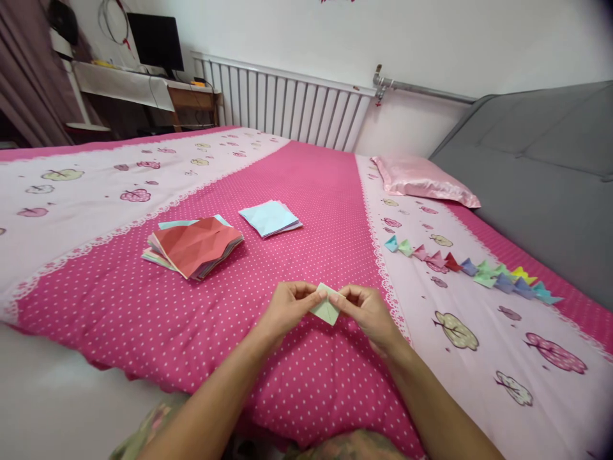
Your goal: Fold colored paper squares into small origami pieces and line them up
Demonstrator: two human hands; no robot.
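A small pale green folded paper (327, 309) sits between both of my hands, just above the pink dotted bedspread (297, 191). My left hand (287, 310) pinches its left edge with closed fingers. My right hand (366, 311) pinches its right edge the same way. Farther up the bed to the left lies a stack of creased coloured sheets (194, 247) with a red one on top. A smaller stack of pale blue sheets (271, 218) lies beyond it.
A row of several small folded paper pieces (472, 267) in mixed colours runs along the pale strip at my right. A pink pillow (421, 181) lies by a grey headboard (541, 172). A white radiator (287, 105) and a desk with a monitor (156, 41) stand beyond the bed.
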